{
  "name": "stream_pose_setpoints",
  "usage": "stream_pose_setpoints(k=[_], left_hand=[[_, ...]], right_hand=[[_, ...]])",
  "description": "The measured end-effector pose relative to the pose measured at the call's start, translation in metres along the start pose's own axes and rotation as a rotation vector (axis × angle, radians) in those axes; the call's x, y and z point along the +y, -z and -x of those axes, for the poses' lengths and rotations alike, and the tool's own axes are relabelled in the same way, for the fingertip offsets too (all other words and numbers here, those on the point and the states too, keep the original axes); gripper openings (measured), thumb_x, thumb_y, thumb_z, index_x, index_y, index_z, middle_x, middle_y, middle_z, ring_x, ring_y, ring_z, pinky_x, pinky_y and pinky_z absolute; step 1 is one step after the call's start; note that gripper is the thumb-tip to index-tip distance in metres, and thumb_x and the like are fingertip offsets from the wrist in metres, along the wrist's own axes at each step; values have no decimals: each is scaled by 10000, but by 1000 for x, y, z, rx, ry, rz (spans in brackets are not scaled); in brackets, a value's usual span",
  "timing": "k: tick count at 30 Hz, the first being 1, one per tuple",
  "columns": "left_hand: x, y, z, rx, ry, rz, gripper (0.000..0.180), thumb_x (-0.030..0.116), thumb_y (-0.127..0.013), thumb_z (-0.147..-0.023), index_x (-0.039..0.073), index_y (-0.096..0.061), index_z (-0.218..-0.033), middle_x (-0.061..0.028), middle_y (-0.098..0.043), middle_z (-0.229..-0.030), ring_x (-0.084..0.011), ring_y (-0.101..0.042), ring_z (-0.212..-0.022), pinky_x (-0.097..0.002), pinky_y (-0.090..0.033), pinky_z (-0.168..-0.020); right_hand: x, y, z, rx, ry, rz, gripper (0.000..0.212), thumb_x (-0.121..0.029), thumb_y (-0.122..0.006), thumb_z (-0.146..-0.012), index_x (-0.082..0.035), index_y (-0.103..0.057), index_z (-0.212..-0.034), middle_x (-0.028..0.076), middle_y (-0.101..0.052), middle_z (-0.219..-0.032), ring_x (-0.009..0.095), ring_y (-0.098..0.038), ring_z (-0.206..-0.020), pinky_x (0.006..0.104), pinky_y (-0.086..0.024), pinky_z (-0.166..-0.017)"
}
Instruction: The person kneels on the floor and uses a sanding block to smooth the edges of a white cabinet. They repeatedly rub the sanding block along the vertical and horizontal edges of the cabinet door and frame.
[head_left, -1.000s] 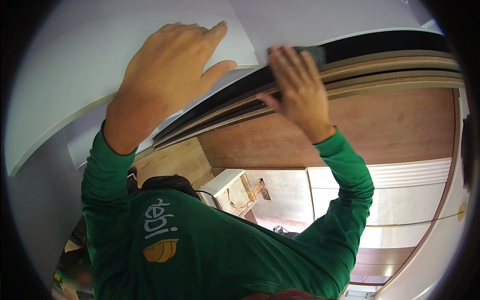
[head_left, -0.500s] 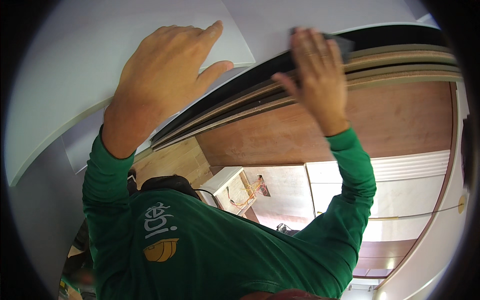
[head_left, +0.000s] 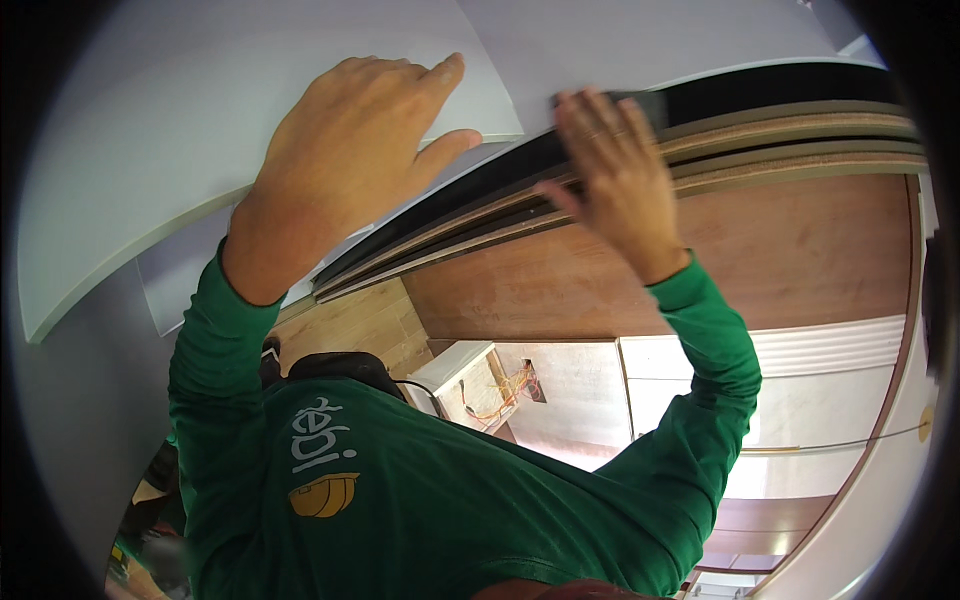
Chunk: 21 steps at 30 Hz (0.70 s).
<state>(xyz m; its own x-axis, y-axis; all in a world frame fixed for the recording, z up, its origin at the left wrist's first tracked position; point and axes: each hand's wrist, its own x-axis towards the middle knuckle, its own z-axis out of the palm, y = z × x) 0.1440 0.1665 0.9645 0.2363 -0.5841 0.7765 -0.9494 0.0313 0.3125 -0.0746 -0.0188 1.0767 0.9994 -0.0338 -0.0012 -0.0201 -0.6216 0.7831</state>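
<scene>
My left hand (head_left: 350,165) lies flat on a pale grey-white panel (head_left: 190,120), fingers stretched out and thumb apart, holding nothing. To its right, my right hand (head_left: 622,180) presses a dark grey flat piece (head_left: 645,108) against a long black strip (head_left: 780,88). The fingers are blurred and cover most of that piece, so whether it is a cloth or a pad I cannot tell. The black strip runs beside the layered board edges (head_left: 800,128), which lie just below it in view.
A reddish-brown wood panel (head_left: 780,245) spans the area beyond the board edges. Orange and red wires (head_left: 518,385) hang by a white box (head_left: 462,375) and a wall opening. Wood-plank flooring (head_left: 375,315) shows below the left hand. A rod (head_left: 830,445) crosses at right.
My right hand has slid left along the black strip with the dark grey piece under its fingers. The left hand keeps its place on the panel while the view shifts slightly.
</scene>
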Motion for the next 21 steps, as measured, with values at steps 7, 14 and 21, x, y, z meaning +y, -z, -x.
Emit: stream_pose_setpoints(k=[7,14,21], left_hand=[[-2,3,1,-57,33,-4,538,401,-698,-1008,-1,-653,-1364,-189,-746,-1023,-386,-704,-983,-474,-554,-922],[1,12,-2,-173,115,-26,626,459,-690,-1018,30,-616,-1468,-218,-733,-1248,-411,-677,-1164,-494,-514,-1050],[-3,6,-1,12,-28,-31,567,377,-716,-996,-51,-648,-1361,-171,-729,-940,-346,-701,-900,-443,-553,-869]], right_hand=[[-9,-9,0,8,38,9,865,-660,-650,-965,-25,-560,-1545,96,-485,-1667,271,-375,-1589,501,-273,-1315],[16,13,-15,112,-65,150,836,-658,-619,-988,-7,-593,-1513,122,-497,-1655,299,-404,-1571,512,-294,-1302],[42,36,-15,141,-92,92,821,-635,-678,-959,-27,-600,-1505,112,-513,-1647,295,-441,-1552,518,-339,-1276]])
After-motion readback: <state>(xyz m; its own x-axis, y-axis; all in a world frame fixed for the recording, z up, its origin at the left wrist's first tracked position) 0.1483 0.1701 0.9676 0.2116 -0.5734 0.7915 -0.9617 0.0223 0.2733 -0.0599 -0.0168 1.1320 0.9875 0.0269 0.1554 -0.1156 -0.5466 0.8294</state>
